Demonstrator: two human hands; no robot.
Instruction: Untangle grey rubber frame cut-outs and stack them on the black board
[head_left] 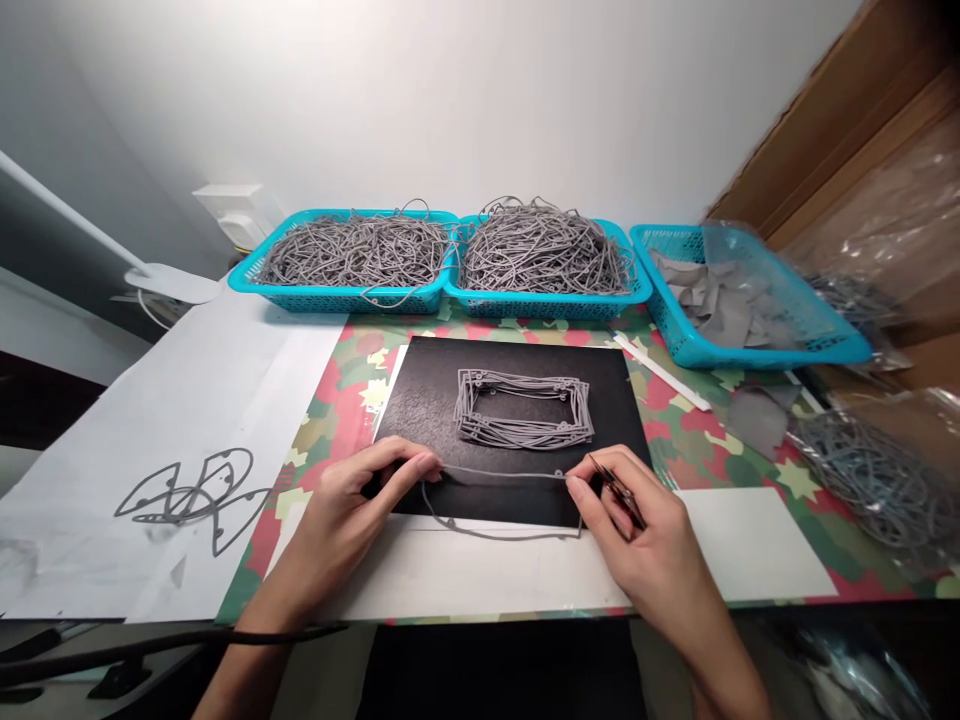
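Observation:
A thin grey rectangular gasket ring (510,473) is stretched between my two hands, its lower side sagging over the front edge of a black mat (420,400). My left hand (367,500) pinches its left end between thumb and index finger. With thumb and index finger my right hand (637,515) grips the right corner, and a slim dark tool, perhaps tweezers (621,492), is tucked in the same hand. Just beyond the ring, a neat stack of similar grey rings (525,437) lies on the mat.
Two blue baskets (337,298) (551,303) heaped with grey rings stand at the back. A third blue basket (757,355) holds grey flat pieces. Loose rings (195,505) lie on white paper at left. Bagged rings (870,480) and a white strip (660,370) are at right.

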